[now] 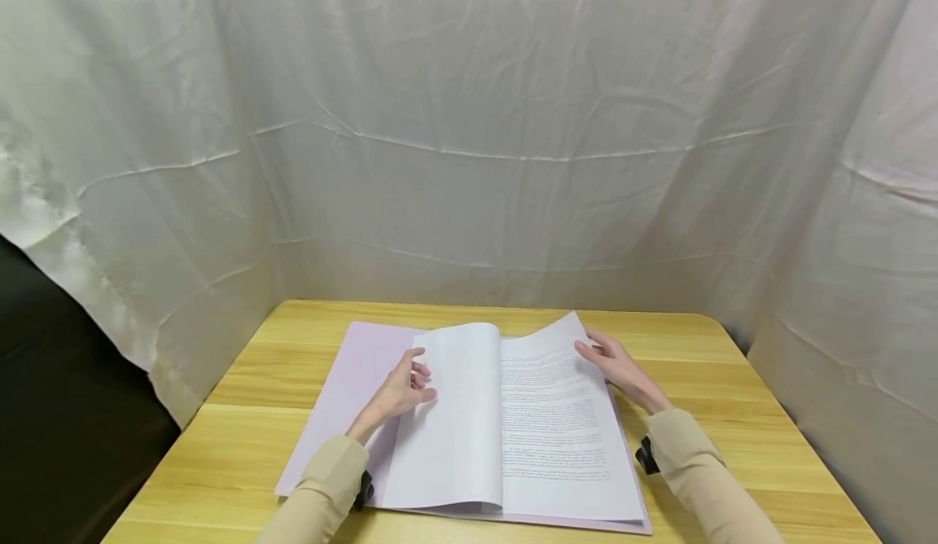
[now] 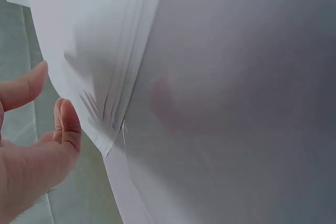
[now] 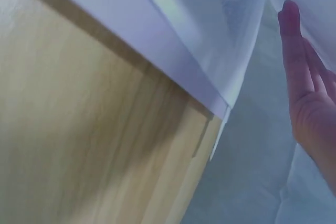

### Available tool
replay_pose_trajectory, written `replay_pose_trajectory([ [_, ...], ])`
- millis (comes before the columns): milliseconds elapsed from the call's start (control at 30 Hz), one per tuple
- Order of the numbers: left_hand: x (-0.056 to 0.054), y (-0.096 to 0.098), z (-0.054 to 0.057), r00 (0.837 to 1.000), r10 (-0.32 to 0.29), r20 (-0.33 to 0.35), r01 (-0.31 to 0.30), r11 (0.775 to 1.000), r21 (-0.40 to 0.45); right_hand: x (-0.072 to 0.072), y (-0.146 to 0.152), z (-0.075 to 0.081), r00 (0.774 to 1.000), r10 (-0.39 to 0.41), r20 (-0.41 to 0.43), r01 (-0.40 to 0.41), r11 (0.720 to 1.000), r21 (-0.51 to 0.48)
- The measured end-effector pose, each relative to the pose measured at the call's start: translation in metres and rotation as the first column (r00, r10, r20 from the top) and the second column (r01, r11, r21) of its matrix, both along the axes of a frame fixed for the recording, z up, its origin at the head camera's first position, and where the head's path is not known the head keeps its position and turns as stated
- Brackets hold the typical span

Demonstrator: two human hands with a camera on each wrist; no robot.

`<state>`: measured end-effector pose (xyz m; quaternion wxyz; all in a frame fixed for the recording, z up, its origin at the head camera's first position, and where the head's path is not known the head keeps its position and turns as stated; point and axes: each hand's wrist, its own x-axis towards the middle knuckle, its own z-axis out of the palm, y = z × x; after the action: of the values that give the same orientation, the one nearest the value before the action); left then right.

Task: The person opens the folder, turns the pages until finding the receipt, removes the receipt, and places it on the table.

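A lilac folder (image 1: 370,357) lies spread on the table, holding a stack of white sheets. The turned sheets (image 1: 454,422) on its left half are blank on top and curve near the fold. My left hand (image 1: 399,389) is over their left edge, thumb and fingers apart, holding nothing; the left wrist view shows that hand (image 2: 39,135) beside the sheet edges. At the top right, my right hand (image 1: 619,369) pinches the raised corner of a printed page (image 1: 553,414). In the right wrist view the fingers of this hand (image 3: 310,82) lie against the lifted paper; its thumb is hidden.
The wooden table (image 1: 733,430) extends around the folder on both sides. Pale grey curtains (image 1: 484,161) hang behind and beside it. A dark area (image 1: 59,414) shows at the lower left, past the curtain's edge.
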<state>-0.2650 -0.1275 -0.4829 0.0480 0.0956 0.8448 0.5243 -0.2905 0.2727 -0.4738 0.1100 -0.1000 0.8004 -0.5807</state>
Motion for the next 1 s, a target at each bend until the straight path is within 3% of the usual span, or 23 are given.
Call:
replay_pose_trajectory([
  [367, 0.002, 0.001, 0.004, 1.000, 0.007, -0.013, -0.005, 0.996, 0.090, 0.010, 0.003, 0.013, 0.989, 0.144, 0.026, -0.143, 0.988, -0.062],
  [833, 0.001, 0.002, 0.011, 0.999, 0.036, 0.000, -0.035, 0.983, 0.182, 0.022, -0.005, 0.020, 0.954, 0.300, 0.012, -0.291, 0.934, -0.205],
  [1000, 0.000, 0.006, 0.014, 1.000, 0.021, -0.009, -0.019, 0.978, 0.206, 0.027, -0.011, 0.021, 0.956, 0.293, 0.023, -0.284, 0.942, -0.179],
])
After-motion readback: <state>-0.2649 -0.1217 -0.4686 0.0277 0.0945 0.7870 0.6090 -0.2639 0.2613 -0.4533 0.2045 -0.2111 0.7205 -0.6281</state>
